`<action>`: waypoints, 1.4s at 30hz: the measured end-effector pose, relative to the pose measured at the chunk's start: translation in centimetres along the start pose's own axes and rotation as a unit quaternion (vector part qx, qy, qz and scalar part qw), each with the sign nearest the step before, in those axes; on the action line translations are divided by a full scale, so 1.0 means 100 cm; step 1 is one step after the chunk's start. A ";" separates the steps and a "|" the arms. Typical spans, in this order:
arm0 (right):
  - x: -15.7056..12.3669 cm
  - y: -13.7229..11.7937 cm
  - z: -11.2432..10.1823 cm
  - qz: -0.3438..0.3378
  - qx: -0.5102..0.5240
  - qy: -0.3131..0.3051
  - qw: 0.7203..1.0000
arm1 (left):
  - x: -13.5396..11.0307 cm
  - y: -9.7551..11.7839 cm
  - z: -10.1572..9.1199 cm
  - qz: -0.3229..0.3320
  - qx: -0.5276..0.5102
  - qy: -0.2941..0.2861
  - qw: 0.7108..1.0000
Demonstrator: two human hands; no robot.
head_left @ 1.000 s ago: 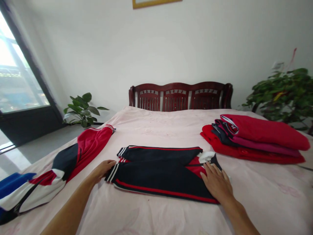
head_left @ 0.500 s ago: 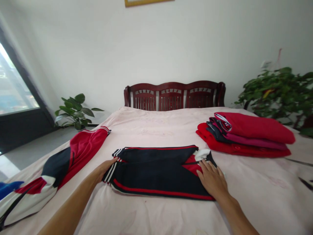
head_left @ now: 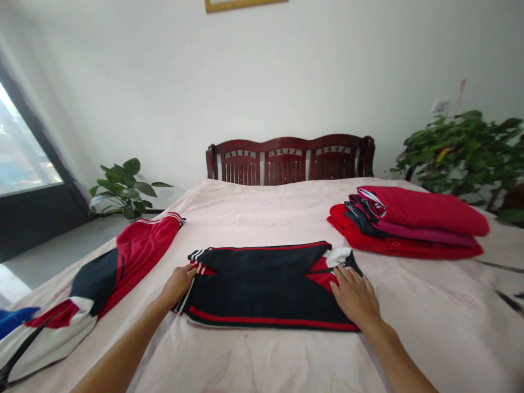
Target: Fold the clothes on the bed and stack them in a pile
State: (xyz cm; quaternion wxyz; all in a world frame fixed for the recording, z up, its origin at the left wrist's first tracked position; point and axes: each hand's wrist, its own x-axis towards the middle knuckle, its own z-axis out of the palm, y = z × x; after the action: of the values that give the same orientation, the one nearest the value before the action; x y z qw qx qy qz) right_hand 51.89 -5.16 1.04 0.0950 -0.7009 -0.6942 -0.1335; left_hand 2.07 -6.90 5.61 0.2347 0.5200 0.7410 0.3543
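A folded dark navy jacket [head_left: 262, 289] with red piping and white-striped hem and cuffs lies flat on the bed in front of me. Over its striped left end rests my left hand [head_left: 179, 284], fingers reaching onto the fabric and partly covering the stripes. At the opposite end, by the red and white collar part, my right hand [head_left: 357, 297] lies flat with fingers spread on the cloth. To the left, a red, navy and white jacket [head_left: 139, 245] is spread along the bed's edge.
A stack of folded red and magenta clothes [head_left: 421, 224] sits on the right of the pink bed sheet [head_left: 254, 210]. Blue cloth [head_left: 16, 321] shows at the left edge. Beyond are a wooden headboard [head_left: 286, 161] and leafy plants [head_left: 466, 155] on both sides.
My left hand has shifted slightly up and right, further over the striped hem. The right hand stays in place on the jacket. The view has tilted a little.
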 end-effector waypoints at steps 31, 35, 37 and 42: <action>0.016 -0.258 -0.048 0.029 0.789 -0.339 0.512 | -0.037 0.060 -0.018 -0.061 -0.393 -0.275 0.875; 0.033 -0.247 -0.059 0.009 0.817 -0.392 0.422 | -0.039 0.101 0.007 -0.010 -0.364 -0.311 0.878; 0.037 -0.237 -0.067 0.004 0.834 -0.413 0.366 | -0.041 0.121 0.032 0.005 -0.348 -0.299 0.888; 0.036 -0.199 -0.075 0.093 0.878 -0.346 0.317 | -0.051 0.154 0.103 0.035 -0.340 -0.270 0.900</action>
State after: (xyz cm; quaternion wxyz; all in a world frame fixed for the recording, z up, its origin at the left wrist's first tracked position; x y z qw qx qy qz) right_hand 31.65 -3.78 8.22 0.4177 -0.2500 -0.3049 0.8186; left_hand 20.53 -5.58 10.81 0.5761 0.5099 0.4645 0.4386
